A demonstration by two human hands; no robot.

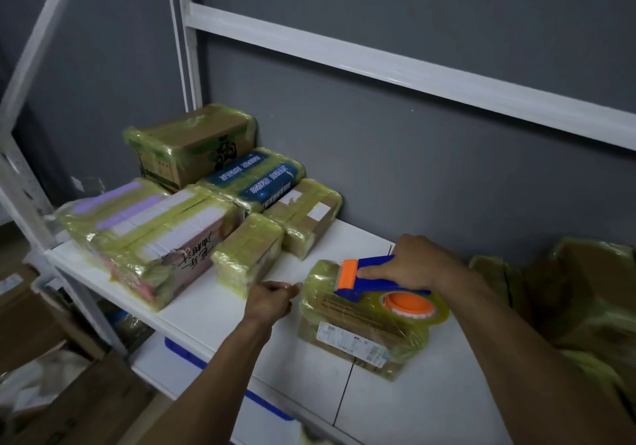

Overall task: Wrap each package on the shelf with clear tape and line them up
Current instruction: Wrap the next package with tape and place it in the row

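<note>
- Gripping tape dispenser (373,284) in right hand (418,265): fingers clamped round blue handle, forefinger laid out flat toward orange blade
- Resting dispenser on top of front package (354,338), tape roll (438,315) with orange core hanging over package's right top edge
- Found lying flat on white shelf (213,320) near front edge, apart from the rest, wrapped over in yellowish clear tape, white label up on near side
- Holding left hand (272,298) low over shelf just beside front package's left edge, fingers curled together, thumb and forefinger tips pointing at it; cannot tell whether pinching tape or touching anything
- Lined up at back left of shelf, all taped: big box (155,238) with handwriting on front, small package (247,255) just right of it, brown package (306,217) behind that, blue-printed package (254,179) further back, tall brown box (192,145) against grey wall (413,152)
- Heaped at far right of shelf: taped pile (568,289), shapes blurred
- Down left, below shelf level: cardboard boxes (41,327) on floor, blue-edged container (186,355) under shelf
</note>
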